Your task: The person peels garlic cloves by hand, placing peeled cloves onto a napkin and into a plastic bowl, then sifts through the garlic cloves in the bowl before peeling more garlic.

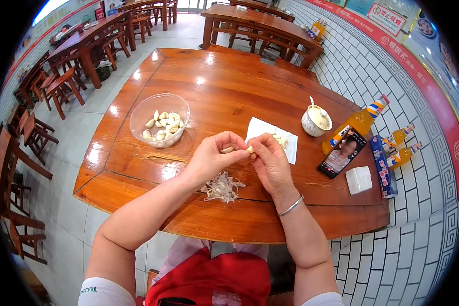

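Note:
Both hands meet above the near middle of the wooden table (224, 92). My left hand (217, 155) is curled, with one garlic clove (228, 150) resting in its bent fingers. Thumb and fingertips of my right hand (271, 163) pinch a pale garlic clove (250, 149), which the tips of my left hand also touch. Below them lies a heap of garlic skins (222, 187). A clear plastic bowl (135, 122) of several garlic cloves stands to the left. Behind my right hand, a white paper napkin (257, 127) carries several peeled cloves (280, 139), partly hidden.
On the right stand a lidded ceramic pot (312, 125) with a spoon, an orange drink bottle (359, 118), and a phone (341, 153) leaning against it. A stack of napkins (359, 180) and a blue box (383, 166) lie near the tiled wall (413, 204).

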Demonstrator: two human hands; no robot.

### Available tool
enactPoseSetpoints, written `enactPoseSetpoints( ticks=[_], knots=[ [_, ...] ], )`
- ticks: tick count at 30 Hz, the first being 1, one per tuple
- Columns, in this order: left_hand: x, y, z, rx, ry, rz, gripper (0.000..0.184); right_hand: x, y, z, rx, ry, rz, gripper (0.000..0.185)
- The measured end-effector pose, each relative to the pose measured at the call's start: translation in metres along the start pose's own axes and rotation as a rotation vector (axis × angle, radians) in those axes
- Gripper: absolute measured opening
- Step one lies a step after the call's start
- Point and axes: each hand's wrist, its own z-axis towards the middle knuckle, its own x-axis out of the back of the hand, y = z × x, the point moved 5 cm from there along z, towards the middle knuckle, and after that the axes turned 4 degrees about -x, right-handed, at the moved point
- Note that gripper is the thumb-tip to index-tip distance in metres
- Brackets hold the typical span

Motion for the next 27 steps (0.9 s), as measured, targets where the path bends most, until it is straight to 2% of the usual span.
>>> enactPoseSetpoints(
  ticks=[3, 8, 23, 27],
  knots=[
    [0.003, -0.002, 0.002, -0.051, 0.038, 0.104, 0.010, -0.001, 0.001, 0.000, 0.004, 0.015, -0.032, 0.006],
    [0.004, 0.000, 0.003, -0.043, 0.027, 0.047, 0.008, -0.005, -0.001, 0.000, 0.016, -0.086, -0.041, 0.009],
    [-0.001, 0.004, 0.003, -0.012, -0.067, 0.028, 0.006, -0.003, 0.001, -0.001, -0.068, -0.107, -0.011, 0.008],
    [-0.003, 0.005, 0.002, -0.062, -0.084, 0.050, 0.008, -0.004, 0.003, -0.001, -0.095, -0.100, 0.024, 0.008]
  ],
)
